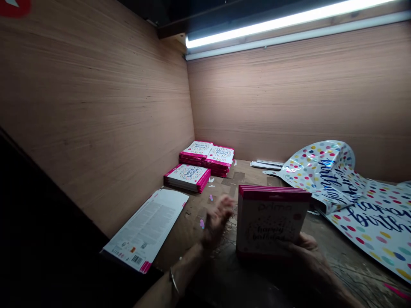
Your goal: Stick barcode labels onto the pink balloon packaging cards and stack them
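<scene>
My right hand [303, 250] grips a small stack of pink-edged white packets [271, 220] printed "happy birthday", held upright above the wooden bench. My left hand [216, 220] hovers just left of that stack, blurred by motion, with fingers loosely spread and nothing in them. A thin bracelet [174, 280] sits on the left wrist. Both hands are low in the middle of the view.
Three stacks of the same packets [205, 160] lie at the back left corner. A flat unfolded card sleeve [147, 226] rests by the left wall. Spotted foil birthday balloons [349, 188] spread across the right. White strips [268, 164] lie by the back wall. A tube light [282, 21] glows overhead.
</scene>
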Tool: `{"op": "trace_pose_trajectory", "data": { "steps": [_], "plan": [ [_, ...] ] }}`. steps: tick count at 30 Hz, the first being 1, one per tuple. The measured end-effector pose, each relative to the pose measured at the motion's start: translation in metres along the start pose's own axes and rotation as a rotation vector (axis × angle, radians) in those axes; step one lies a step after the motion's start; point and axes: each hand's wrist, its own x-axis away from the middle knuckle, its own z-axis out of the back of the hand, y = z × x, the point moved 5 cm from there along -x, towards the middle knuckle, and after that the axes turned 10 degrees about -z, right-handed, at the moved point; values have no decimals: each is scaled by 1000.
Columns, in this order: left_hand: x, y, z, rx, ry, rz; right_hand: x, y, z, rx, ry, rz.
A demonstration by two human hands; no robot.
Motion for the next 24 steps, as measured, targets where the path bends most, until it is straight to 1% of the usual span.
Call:
{"op": "trace_pose_trajectory", "data": {
  "steps": [1,2,3,5,6,8,10,12,14,17,20,24],
  "plan": [
    [-19,3,13,-114,12,-50,0,0,0,-46,-34,-23],
    [-38,6,27,-302,1,-114,-1,1,0,-87,-57,-52],
    [-57,7,40,-486,-14,-163,-2,1,2,-119,-43,-81],
    [-91,2,63,-686,-53,-188,-5,2,6,-175,16,-112],
    [-104,-3,73,-771,-87,-184,-6,2,8,-195,42,-121],
    [-120,-15,89,-901,-159,-167,-8,3,9,-217,63,-145],
    [-126,-25,100,-997,-215,-163,-9,4,8,-222,47,-164],
    [-125,-28,107,-1063,-251,-179,-8,5,7,-228,44,-161],
    [-122,-26,111,-1103,-284,-210,-6,4,5,-228,59,-155],
    [-115,-17,112,-1126,-318,-284,-4,2,1,-219,64,-176],
    [-111,-6,114,-1129,-302,-370,-2,-1,-1,-212,63,-195],
    [-111,14,117,-1119,-214,-492,-3,-3,0,-206,37,-216]
  ]
}}
